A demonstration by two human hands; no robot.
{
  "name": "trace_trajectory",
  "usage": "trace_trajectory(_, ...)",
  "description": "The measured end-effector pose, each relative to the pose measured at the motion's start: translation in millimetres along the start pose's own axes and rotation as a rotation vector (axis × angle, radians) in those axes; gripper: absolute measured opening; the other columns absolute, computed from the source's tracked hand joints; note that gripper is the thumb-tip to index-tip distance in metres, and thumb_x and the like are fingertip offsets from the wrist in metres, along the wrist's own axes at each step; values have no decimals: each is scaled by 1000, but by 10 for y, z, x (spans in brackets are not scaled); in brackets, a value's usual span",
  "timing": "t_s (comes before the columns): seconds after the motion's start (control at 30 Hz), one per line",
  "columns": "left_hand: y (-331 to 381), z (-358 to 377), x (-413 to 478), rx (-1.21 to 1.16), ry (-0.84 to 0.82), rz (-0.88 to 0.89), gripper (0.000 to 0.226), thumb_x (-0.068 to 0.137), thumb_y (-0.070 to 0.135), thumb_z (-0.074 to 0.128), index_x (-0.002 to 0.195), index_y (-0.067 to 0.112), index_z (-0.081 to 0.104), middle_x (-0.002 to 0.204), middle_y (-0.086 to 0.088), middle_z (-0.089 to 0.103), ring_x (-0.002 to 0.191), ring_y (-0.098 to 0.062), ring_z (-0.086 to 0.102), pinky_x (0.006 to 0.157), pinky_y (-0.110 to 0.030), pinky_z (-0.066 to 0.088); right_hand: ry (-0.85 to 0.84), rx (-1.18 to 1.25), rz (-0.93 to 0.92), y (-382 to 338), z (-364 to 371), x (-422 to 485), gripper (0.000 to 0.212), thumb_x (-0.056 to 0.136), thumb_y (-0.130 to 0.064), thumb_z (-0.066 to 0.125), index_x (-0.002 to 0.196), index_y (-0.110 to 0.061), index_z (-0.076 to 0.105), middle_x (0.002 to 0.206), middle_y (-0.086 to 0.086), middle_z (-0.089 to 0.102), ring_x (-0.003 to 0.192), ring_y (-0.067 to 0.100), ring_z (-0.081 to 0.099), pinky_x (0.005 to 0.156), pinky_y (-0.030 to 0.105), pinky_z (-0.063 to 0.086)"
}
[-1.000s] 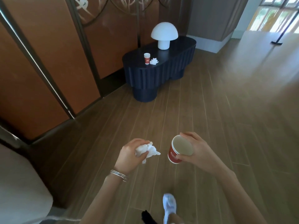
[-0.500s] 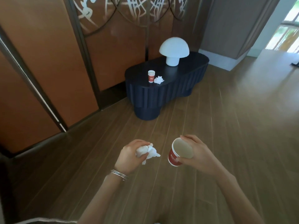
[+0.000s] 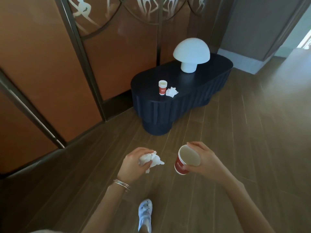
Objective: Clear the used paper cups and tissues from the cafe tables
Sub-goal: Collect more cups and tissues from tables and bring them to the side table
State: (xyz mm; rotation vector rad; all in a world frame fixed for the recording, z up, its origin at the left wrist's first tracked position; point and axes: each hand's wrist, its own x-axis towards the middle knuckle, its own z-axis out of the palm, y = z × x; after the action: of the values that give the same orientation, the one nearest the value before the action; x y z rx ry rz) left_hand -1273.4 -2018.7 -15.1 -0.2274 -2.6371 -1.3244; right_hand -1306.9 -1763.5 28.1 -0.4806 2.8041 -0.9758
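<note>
Your left hand (image 3: 134, 163) was curled around a crumpled white tissue (image 3: 149, 159), and your right hand (image 3: 204, 163) gripped a red paper cup (image 3: 182, 163) by its rim and side (tilted, its open mouth towards you). Both hung above the wooden floor (image 3: 235, 148). Ahead, on the dark surface (image 3: 210, 71), a second red cup (image 3: 162, 87) stood upright with a second tissue (image 3: 171, 92) just beside it, apart from a white mushroom lamp (image 3: 191, 54).
</note>
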Motion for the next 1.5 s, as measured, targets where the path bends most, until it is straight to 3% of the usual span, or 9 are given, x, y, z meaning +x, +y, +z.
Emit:
trace_trajectory(0.17, -357, -192, 1088, 53, -32, 33, 29, 75, 20, 76, 102, 11, 68, 100, 4, 64, 91, -9, 62, 83, -16, 45, 26, -23, -1, -13, -71, 1095, 83, 64, -41, 77, 136, -20, 41, 131, -15, 38, 113, 7, 44, 93, 20, 35)
trace_trajectory(0.33, -646, -408, 2193, 88, -81, 34, 36, 77, 21, 74, 110, 11, 63, 105, -4, 64, 96, -14, 61, 87, -26, 48, 94, -11, 21, -86, -234, 2063, 84, 64, -44, 77, 136, -25, 40, 131, -17, 37, 113, 6, 42, 96, 24, 38)
trace_trajectory(0.5, -933, -289, 2855, 63, -84, 25, 32, 77, 23, 74, 106, 19, 65, 104, 3, 63, 94, -6, 57, 85, -15, 43, 92, -23, 48, 13, -289, 2796, 83, 64, -45, 77, 136, -25, 39, 132, -16, 37, 113, 6, 41, 95, 23, 38)
trace_trajectory(0.73, -1477, -123, 3588, 63, -122, -147, 32, 78, 29, 72, 107, 33, 60, 102, 18, 55, 94, -4, 57, 80, -7, 40, 24, 8, 71, 356, -267, 3794, 84, 60, -48, 75, 134, -28, 41, 125, -22, 36, 108, 3, 41, 87, 19, 37)
trace_trajectory(0.9, -1630, -110, 4558, 61, -60, -120, 32, 78, 20, 73, 108, 23, 63, 105, 8, 59, 93, -6, 57, 81, -5, 42, 32, 20, 33, 627, -543, 4819, 77, 61, -43, 77, 130, -28, 44, 114, -28, 33, 106, -1, 39, 77, 7, 32)
trace_trajectory(1.0, -1654, -114, 5191, 84, 71, -26, 33, 70, 2, 77, 100, 12, 69, 99, -5, 67, 87, -7, 60, 82, -23, 52, 41, 10, 3, 745, -794, 5446, 77, 62, -42, 78, 130, -27, 45, 116, -26, 33, 106, 0, 41, 80, 10, 32)
trace_trajectory(1.37, -2235, 196, 6261, 4, 3, -177, 42, 77, 16, 73, 100, 47, 56, 100, 21, 57, 92, 1, 57, 84, -11, 43, -73, 21, 5, 1223, -809, 7022, 85, 63, -50, 75, 136, -28, 36, 131, -21, 34, 110, 1, 40, 87, 18, 33)
trace_trajectory(1.43, -2385, 263, 6363, 58, -34, -212, 35, 79, 21, 71, 104, 42, 59, 101, 29, 52, 95, 15, 49, 84, -2, 35, -62, 31, 10, 1310, -672, 7241, 84, 65, -49, 75, 136, -28, 37, 131, -21, 34, 110, 1, 41, 87, 18, 34)
trace_trajectory(1.5, -2514, 351, 6461, 54, -68, -264, 24, 80, 21, 69, 104, 24, 66, 89, 25, 55, 92, 9, 53, 83, -6, 36, -73, 27, 21, 1415, -499, 7403, 82, 66, -46, 75, 136, -27, 37, 132, -20, 34, 112, 3, 43, 88, 18, 36)
